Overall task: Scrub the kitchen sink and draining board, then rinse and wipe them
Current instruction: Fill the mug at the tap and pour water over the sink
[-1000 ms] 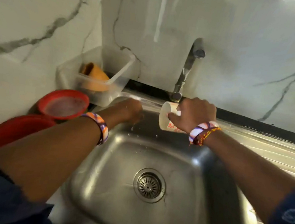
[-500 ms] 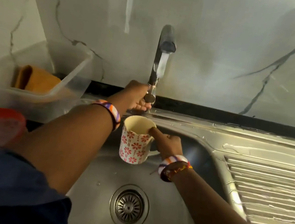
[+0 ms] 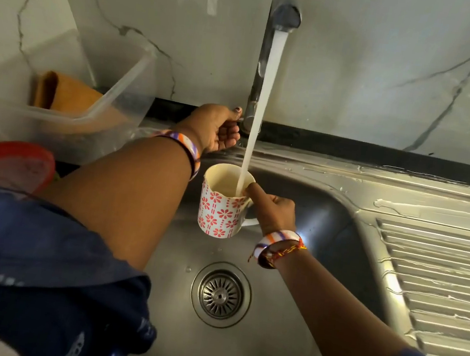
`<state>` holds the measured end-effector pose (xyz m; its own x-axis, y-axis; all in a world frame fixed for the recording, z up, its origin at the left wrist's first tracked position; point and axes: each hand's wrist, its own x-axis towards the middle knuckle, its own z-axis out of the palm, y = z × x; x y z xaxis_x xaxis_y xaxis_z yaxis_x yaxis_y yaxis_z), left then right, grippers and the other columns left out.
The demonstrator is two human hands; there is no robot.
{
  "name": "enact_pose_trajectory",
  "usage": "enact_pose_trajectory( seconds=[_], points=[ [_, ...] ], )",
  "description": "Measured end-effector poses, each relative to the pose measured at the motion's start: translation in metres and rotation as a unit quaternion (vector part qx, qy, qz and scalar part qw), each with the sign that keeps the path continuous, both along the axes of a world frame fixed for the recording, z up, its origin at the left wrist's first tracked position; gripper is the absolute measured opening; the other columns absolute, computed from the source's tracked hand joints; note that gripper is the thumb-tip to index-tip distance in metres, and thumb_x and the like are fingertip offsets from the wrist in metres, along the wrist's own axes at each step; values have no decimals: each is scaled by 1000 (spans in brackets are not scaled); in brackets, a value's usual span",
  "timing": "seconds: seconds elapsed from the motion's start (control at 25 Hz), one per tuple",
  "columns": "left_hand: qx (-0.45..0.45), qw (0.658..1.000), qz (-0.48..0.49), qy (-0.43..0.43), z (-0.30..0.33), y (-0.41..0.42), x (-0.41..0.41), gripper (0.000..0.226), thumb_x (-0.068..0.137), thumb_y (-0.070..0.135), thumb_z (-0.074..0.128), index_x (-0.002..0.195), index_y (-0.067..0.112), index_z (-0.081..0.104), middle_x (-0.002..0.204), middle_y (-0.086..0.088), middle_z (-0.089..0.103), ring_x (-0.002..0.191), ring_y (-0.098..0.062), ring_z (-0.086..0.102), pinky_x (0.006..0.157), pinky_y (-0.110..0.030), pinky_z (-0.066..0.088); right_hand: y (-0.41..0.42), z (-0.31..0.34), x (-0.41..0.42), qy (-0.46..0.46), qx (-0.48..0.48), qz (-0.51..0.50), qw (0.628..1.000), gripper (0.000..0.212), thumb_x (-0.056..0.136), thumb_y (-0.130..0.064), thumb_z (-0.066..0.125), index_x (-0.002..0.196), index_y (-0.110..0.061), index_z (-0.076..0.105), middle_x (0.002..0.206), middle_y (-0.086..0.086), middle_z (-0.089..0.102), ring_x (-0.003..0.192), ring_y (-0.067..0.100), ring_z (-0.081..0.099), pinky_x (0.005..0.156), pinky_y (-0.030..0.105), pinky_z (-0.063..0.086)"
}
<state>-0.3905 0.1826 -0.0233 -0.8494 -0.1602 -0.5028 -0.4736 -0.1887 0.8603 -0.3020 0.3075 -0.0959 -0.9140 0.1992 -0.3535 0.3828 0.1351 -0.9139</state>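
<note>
Over steel sink (image 3: 281, 346), 12 o'clock: right hand (image 3: 275, 211) grips floral ceramic mug (image 3: 220, 205) under stream; left hand (image 3: 219, 130) curls round tap (image 3: 267, 63) base.

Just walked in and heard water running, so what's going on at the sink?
A person is filling a flowered mug under the running tap. The right hand holds the mug over the sink, thumb hooked over its rim, while the left hand grips the tap's base. Water pours straight into the mug. The draining board on the right is wet.
</note>
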Motion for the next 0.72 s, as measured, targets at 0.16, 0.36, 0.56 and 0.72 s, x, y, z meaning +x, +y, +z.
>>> enact_pose_trajectory(
  seconds=[0.16, 0.36, 0.56, 0.72],
  points=[
    [4, 1000, 6, 9, -3, 0, -1, 26, 94, 22, 54, 72, 8, 54, 69, -4, 54, 63, -12, 54, 63, -23, 48, 2, -5, 0, 2, 4, -13, 1000, 39, 75, -43, 66, 50, -15, 59, 63, 6, 63, 68, 20, 57, 66, 30, 41],
    [-6, 1000, 12, 12, -6, 2, -2, 26, 94, 23, 54, 73, 8, 54, 68, -3, 54, 62, -12, 54, 61, -22, 49, 1, -7, 2, 0, 7, -6, 1000, 39, 76, -44, 65, 52, -14, 61, 66, 8, 64, 71, 21, 58, 67, 30, 42],
    [-13, 1000, 15, 17, -7, 2, -4, 25, 94, 23, 53, 74, 8, 54, 67, -3, 54, 60, -11, 54, 57, -21, 48, -1, -6, 5, 10, 6, 6, 1000, 38, 79, -40, 65, 52, -14, 60, 63, 6, 63, 70, 19, 58, 61, 24, 40],
    [-8, 1000, 17, 18, -7, 3, -4, 26, 95, 23, 53, 74, 8, 54, 68, -3, 54, 61, -11, 54, 59, -21, 48, -1, -3, 5, 11, 10, 13, 1000, 37, 80, -37, 64, 53, -13, 59, 62, 4, 61, 66, 16, 56, 62, 25, 40]
  ],
)
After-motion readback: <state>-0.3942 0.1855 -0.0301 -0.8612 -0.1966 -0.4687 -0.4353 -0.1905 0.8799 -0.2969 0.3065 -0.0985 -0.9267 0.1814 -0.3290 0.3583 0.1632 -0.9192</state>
